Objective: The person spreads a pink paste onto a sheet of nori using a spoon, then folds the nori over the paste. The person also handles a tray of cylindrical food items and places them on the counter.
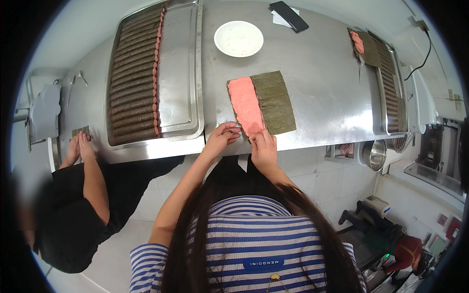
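A dark green seaweed sheet (277,103) lies flat on the steel table in front of me. A thick band of pink paste (245,103) covers its left part. My right hand (264,147) has its fingers closed on the sheet's near edge, at the lower end of the paste. At the sheet's lower left edge is my left hand (223,141), fingers loosely bent and thumb apart from them. Whether its fingertips touch the sheet is unclear.
A metal tray (181,97) at left holds a row of dark seaweed rolls (134,73) with pink ends. Beyond the sheet stands a white plate (239,39). A black phone (289,16) and another tray (386,97) lie farther right. At far left, another person's hands (82,146) hold seaweed.
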A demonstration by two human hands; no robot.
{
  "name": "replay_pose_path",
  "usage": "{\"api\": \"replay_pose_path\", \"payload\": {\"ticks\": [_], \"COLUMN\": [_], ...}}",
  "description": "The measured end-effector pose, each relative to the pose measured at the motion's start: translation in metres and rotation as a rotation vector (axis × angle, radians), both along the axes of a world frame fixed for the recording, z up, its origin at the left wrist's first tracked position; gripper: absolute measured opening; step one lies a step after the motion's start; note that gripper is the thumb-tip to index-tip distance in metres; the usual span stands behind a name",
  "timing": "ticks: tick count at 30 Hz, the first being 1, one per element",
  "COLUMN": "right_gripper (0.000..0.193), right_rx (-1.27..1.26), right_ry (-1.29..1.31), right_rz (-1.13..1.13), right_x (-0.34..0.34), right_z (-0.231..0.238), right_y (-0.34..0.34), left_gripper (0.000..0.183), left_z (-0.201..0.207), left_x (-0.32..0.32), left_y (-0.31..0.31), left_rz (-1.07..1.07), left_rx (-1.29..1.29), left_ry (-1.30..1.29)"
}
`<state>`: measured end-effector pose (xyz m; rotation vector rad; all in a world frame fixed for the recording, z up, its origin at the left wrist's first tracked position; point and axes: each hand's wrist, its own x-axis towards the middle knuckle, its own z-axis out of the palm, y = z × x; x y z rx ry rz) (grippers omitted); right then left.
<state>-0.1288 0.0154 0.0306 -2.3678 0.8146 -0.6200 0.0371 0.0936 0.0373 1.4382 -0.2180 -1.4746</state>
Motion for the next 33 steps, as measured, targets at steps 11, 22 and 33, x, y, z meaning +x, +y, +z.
{"api": "replay_pose_path", "payload": {"ticks": [11, 22, 33], "right_gripper": [0.010, 0.020, 0.042], "right_rx": [0.463, 0.249, -0.418], "right_ry": [-0.287, -0.193, 0.273], "right_rz": [-0.225, -0.337, -0.017], "right_x": [-0.014, -0.029, 0.017], "right_z": [-0.007, 0.001, -0.003], "right_y": [-0.001, -0.005, -0.020], "left_gripper": [0.038, 0.032, 0.034], "left_z": [-0.002, -0.013, -0.016], "left_x": [-0.003, -0.003, -0.003], "left_y": [-0.062, -0.091, -0.109], "left_rz": [0.179, -0.025, -0.117], "left_rx": [-0.051, -0.150, -0.233], "left_ry": [-0.216, -0.884, -0.985]}}
